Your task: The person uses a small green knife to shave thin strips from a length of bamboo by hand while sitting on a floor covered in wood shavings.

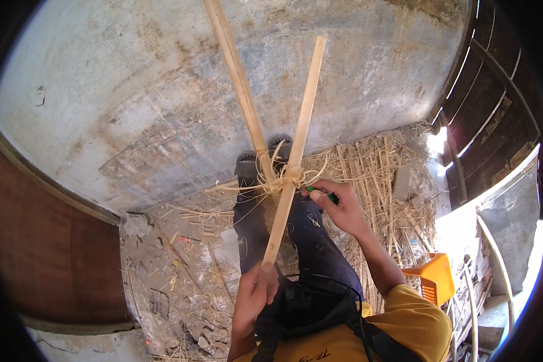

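Observation:
My left hand (254,294) is closed around the near end of a flat, pale strip (308,99) that looks like split bamboo or wood. The strip slants up and away over my legs. In my closed right hand (342,207) is a green-handled tool (323,194); its working end is hidden among the shavings. Thin curled shavings (292,176) bunch around the strip's middle, just left of that hand. A longer, thicker pole (234,69) passes behind the strip there and leans up toward the wall.
A stained, pale wall (181,90) rises in front. Shavings and debris cover the floor (175,283), with many loose strips (371,199) to the right. An orange plastic chair or basket (438,279) stands at my right. A brown panel (57,241) is at the left.

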A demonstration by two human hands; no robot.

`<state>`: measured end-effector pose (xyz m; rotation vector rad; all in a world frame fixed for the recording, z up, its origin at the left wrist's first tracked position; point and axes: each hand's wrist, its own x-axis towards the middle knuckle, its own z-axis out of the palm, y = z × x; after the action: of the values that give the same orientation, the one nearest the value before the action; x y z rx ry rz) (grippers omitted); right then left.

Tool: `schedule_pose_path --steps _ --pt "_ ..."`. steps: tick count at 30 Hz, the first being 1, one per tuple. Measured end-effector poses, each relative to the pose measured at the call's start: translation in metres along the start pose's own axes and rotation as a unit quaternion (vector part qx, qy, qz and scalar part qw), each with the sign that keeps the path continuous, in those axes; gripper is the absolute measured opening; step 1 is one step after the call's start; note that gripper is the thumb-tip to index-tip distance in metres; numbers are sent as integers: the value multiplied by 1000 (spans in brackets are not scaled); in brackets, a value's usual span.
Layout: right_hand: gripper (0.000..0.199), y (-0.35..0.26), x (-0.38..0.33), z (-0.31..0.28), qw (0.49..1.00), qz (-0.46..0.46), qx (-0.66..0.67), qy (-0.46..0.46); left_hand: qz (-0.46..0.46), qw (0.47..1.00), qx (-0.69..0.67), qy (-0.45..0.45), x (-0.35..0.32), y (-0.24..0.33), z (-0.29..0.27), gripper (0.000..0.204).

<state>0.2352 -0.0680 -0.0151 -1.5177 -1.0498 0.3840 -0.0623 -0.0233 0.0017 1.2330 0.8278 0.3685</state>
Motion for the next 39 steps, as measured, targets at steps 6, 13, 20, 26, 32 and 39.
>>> schedule_pose_path --steps 6,13,20,26,32,39 --pt "28 -5 -21 13 984 -145 -95 45 39 999 28 -7 8 -6 0 43" --pt "30 -6 -42 20 969 -193 -154 -12 24 1000 16 3 16 8 5 43" --pt "28 -8 -45 21 956 -232 -177 -28 85 996 35 15 22 8 10 41" --pt "32 -11 -45 21 949 -242 -199 -17 102 993 63 11 23 3 8 44" --pt "31 -11 -42 20 953 -227 -198 28 91 992 83 13 20 1 12 51" --pt "26 -5 -23 5 947 -233 -213 52 63 995 73 -3 6 -14 9 46"
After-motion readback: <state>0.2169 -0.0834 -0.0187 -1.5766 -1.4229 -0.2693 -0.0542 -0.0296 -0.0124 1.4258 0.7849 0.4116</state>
